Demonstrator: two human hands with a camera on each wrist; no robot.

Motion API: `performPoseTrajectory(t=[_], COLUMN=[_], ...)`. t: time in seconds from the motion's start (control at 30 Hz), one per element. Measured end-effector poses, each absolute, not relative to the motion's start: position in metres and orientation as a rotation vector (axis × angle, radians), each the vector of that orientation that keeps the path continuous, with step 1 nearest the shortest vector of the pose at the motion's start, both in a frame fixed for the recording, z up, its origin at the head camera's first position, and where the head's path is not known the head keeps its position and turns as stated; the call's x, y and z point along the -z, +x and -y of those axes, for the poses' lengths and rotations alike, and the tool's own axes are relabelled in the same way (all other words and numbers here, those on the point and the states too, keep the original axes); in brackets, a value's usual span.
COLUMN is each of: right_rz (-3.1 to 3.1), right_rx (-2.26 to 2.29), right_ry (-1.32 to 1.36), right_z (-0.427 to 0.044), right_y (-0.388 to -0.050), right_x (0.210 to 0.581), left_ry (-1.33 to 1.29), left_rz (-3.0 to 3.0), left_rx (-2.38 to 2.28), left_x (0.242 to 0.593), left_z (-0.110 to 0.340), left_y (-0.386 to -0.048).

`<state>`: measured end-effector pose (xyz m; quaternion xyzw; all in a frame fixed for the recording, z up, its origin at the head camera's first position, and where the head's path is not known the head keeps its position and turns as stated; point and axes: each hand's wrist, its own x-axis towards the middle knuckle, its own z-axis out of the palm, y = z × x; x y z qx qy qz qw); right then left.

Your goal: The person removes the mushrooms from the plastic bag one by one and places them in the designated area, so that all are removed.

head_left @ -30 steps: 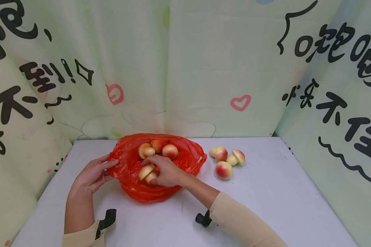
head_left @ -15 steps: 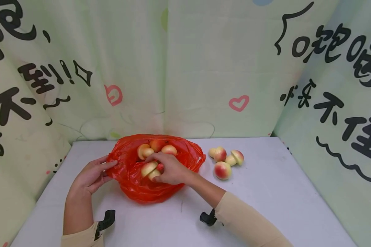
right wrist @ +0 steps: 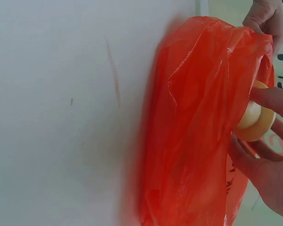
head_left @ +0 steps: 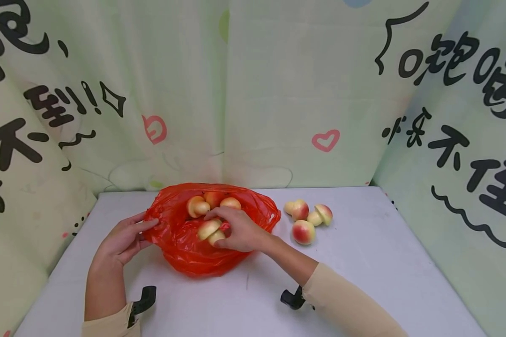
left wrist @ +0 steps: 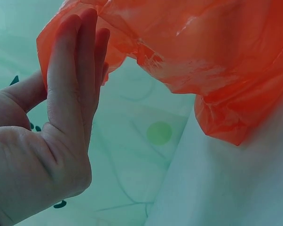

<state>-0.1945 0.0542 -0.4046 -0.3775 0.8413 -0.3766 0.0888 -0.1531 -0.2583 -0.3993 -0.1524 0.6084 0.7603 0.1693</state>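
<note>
A thin red plastic bag (head_left: 181,260) lies wide open on the table. At its left rim, my left hand (head_left: 124,241) pinches the plastic between thumb and fingers; the left wrist view shows those fingers (left wrist: 64,89) extended along the film. Over the bag's mouth, my right hand (head_left: 241,231) grips a mushroom (head_left: 209,229) with a pale yellow and red cap. In the right wrist view, the fingers are curled round this mushroom (right wrist: 250,120) at the bag's edge. Behind it in the bag sit other mushrooms (head_left: 198,206), partly covered by the right hand.
To the right of the bag, three red-and-yellow mushrooms (head_left: 303,232) stand close together on the white tabletop (head_left: 362,281). A pale green printed curtain (head_left: 270,93) hangs behind the table and along both sides. Black camera mounts (head_left: 293,298) stick out from the sleeves.
My right hand has shifted a little to the right and lifted slightly, carrying the mushroom with it. The left hand stays on the bag's rim.
</note>
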Motion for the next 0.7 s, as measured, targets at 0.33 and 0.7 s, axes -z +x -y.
performPoseTrajectory(t=[0.33, 0.7], right_rz=[-2.488, -2.499], right_rx=[1.172, 1.19], right_ry=[-1.058, -1.019], right_z=[-0.068, -0.085], right_y=[-0.19, -0.183], right_x=[0.402, 0.394], left_ry=[-0.442, -0.442], left_rz=[-1.73, -1.732], left_rx=[-2.163, -2.157], left_x=[0.399, 0.4], left_z=[0.258, 0.258], left_y=[-0.153, -0.154])
